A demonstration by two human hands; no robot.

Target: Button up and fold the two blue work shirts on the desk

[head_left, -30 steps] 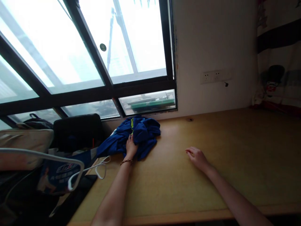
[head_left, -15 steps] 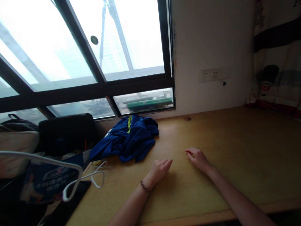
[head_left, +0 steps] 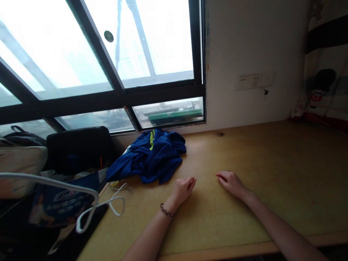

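Observation:
My left hand, with a dark beaded bracelet at its wrist, is over the wooden tabletop. Its fingers are curled in and pressed together, and no object shows in them. Across a small gap to the right, my right hand is low over the same surface, fingers bent and closed towards the thumb, with nothing visible in its grasp. Nearest to my left hand lies a crumpled blue garment with a yellow-green stripe. It is just beyond the fingers, apart from them.
A white cable loops over the table's left edge. Left of it are a printed blue bag, a black case and other piled items. Behind stand the window and a wall socket; a curtain hangs at right.
The view has shifted slightly, so the background sits a little higher and further right. My left hand has curled its fingers in somewhat more. The right hand looks nearly the same.

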